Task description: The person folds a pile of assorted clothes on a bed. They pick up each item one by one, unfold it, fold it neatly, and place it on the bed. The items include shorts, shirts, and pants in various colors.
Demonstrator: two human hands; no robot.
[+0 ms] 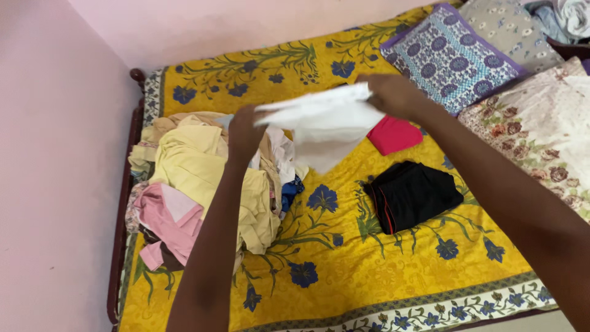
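A white cloth [322, 126] hangs in the air between both hands. The left hand [244, 132] grips one end and the right hand [393, 95] grips the other. Below the left hand is a clothes pile [196, 184]. Below the right hand lie a red cloth [396, 135] and black folded clothes [412, 195] on the yellow bedsheet [344, 258].

Both forearms and hands [246, 132] bare, no sleeves.

No packages, labels, signs or screens in view. Nothing printed or boxed shows anywhere in the head view.
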